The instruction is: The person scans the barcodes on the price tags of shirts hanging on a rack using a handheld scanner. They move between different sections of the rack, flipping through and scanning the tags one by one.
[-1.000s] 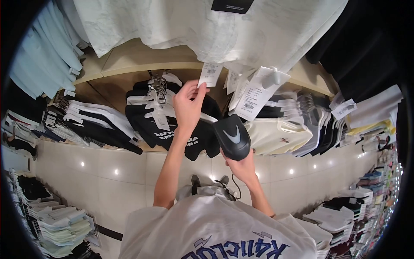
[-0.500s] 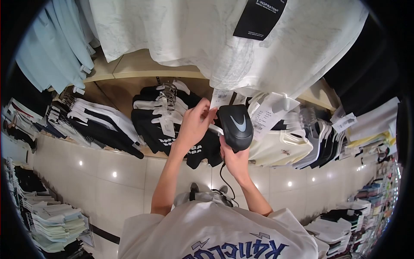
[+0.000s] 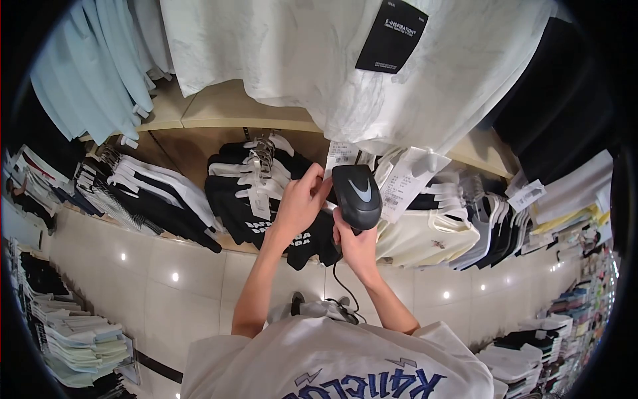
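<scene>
My right hand (image 3: 356, 247) is wrapped round the grip of a black barcode scanner (image 3: 357, 198), whose cable trails down past my waist. The scanner's head points at a white price tag (image 3: 341, 154) with a printed barcode, at the hem of a hanging pale shirt (image 3: 279, 60). At the tag's lower left edge, the curled fingers of my left hand (image 3: 299, 203) pinch it. Another white tag (image 3: 403, 183) lies just right of the scanner. Higher on the shirt is a black label (image 3: 392, 36) with white lettering.
Black shirts on hangers (image 3: 242, 199) hang under a wooden shelf (image 3: 259, 110). A cream top (image 3: 432, 233) hangs to the right, light blue garments (image 3: 86, 73) at upper left. Folded or stacked clothes (image 3: 80, 339) are behind me at left. Shiny tiles (image 3: 193, 286) cover the floor.
The view has shifted a little, so the shirt and its label sit slightly lower. The scanner appears slightly farther left, beside the tag. Both hands keep their hold.
</scene>
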A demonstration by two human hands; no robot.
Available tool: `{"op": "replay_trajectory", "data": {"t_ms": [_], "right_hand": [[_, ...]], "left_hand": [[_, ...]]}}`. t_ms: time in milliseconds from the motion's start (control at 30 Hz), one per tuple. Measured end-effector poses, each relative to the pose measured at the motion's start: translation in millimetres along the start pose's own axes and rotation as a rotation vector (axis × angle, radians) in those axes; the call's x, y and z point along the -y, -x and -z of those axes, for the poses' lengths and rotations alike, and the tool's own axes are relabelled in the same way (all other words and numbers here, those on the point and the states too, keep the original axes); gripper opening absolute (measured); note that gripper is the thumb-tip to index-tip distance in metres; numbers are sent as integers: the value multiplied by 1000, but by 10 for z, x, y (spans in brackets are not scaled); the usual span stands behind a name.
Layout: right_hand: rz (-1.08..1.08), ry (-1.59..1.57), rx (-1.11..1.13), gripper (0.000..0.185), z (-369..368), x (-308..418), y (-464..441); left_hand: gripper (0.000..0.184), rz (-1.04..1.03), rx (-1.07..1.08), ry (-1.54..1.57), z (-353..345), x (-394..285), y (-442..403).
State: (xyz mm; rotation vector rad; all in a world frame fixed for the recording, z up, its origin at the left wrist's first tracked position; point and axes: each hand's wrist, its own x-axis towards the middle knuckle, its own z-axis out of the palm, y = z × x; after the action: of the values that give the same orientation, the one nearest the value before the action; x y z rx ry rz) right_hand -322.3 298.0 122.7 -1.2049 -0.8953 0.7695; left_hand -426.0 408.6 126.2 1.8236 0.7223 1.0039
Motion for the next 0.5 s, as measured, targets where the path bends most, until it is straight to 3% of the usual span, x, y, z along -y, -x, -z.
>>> {"op": "replay_trajectory", "data": {"t_ms": [500], "right_hand": [[-24,-36,30,11,-70,16,91]], "left_hand": [[9,31,-35,153,46,-138,156]]}}
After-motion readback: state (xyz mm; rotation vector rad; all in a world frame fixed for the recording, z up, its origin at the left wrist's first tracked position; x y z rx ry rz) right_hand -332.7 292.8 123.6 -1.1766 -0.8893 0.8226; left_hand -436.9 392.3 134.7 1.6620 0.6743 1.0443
